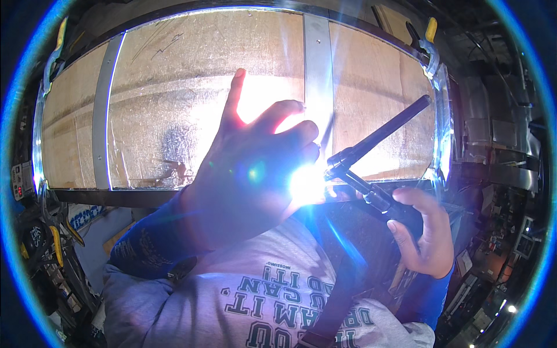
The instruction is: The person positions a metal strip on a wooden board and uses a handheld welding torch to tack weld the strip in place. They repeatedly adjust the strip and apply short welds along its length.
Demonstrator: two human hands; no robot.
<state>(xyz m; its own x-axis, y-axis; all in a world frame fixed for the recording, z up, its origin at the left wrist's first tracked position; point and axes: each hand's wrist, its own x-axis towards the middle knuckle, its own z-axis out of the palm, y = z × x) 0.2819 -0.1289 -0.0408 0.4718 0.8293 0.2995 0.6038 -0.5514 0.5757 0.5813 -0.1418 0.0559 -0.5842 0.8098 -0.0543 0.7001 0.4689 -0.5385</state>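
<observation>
My right hand (426, 232) grips a black TIG welding torch (371, 194); its long back cap slants up to the right. A glaring white arc (307, 184) burns near the torch head, at the near edge of the framed work. My left hand (249, 162) is close beside the arc on its left. One of its fingers points up and away while the others curl toward the glare. Whatever those curled fingers hold is washed out by the light. Beneath the hands lies a metal frame with flat crossbars (318, 64) over wooden boards (209, 49).
Clamps with yellow handles grip the frame at the far right (430, 49) and far left (52, 61) corners. Another yellow-handled clamp (57, 243) is at the near left. Cluttered gear (493, 249) fills the dim right side.
</observation>
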